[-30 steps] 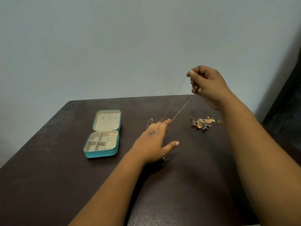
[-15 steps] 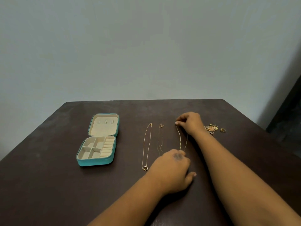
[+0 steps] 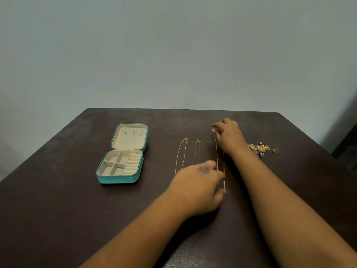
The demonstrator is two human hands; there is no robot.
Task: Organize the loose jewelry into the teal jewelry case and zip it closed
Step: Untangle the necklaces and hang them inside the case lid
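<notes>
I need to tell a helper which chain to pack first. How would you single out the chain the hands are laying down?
On the dark table, right of the open teal case, three chains lie in a row. It is the rightmost chain, thicker than the other two, between the left hand and right hand.

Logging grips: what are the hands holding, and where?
Left hand pinches the third chain at its near end; right hand seems empty.

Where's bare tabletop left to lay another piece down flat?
Bare: the strip between the teal case and the leftmost necklace, and the table in front of the case. Crowded: three necklaces side by side under both hands, then the jewelry pile and ring.
</notes>
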